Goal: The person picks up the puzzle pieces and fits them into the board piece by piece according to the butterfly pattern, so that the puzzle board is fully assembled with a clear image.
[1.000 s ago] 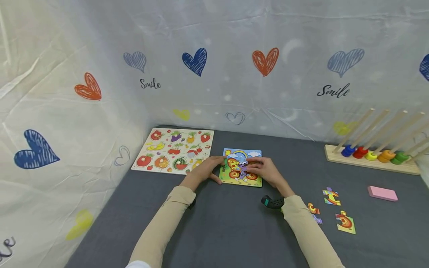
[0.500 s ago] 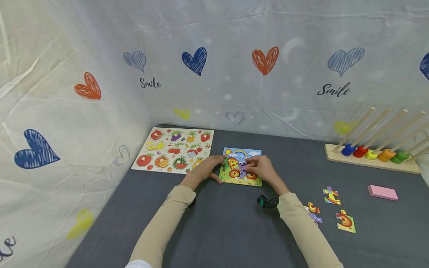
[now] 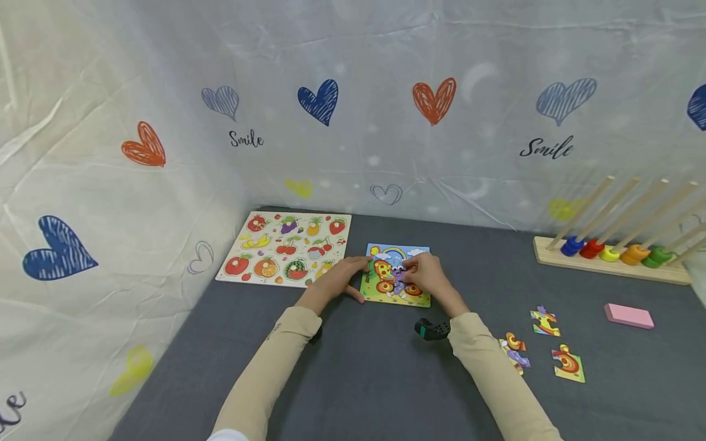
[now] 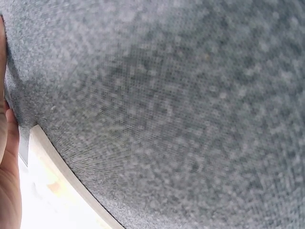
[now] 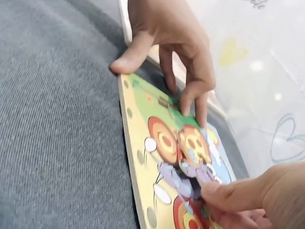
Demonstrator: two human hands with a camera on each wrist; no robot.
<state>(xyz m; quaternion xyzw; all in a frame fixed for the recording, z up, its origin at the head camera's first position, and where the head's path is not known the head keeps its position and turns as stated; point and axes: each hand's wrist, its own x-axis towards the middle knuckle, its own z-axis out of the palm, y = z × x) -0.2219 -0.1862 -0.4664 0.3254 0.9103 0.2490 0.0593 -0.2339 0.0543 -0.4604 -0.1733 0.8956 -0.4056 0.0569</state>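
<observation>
A small square butterfly puzzle board (image 3: 378, 295) lies flat on the dark cloth. My left hand (image 3: 337, 278) holds its left side; in the right wrist view the thumb meets the near corner while bent fingers rest on the far part. Over the right half, my right hand (image 3: 432, 277) pinches a purple puzzle piece (image 5: 204, 174) at the butterfly's middle, the fingertips partly hidden. A dark gap shows beside that piece. Only part of the left hand (image 4: 9, 176) appears at the edge of the left wrist view.
A fruit peg board (image 3: 281, 248) lies at the back left. Several loose puzzle pieces (image 3: 568, 364) lie near the right forearm. Beyond them are a pink block (image 3: 629, 316) and a wooden peg stand (image 3: 612, 262) with coloured rings. A printed curtain (image 3: 386, 147) hangs behind.
My right hand has drawn in slightly leftward over the board, its fingers more bent. The right forearm also shifted left, uncovering more of the loose pieces. My left hand stays put.
</observation>
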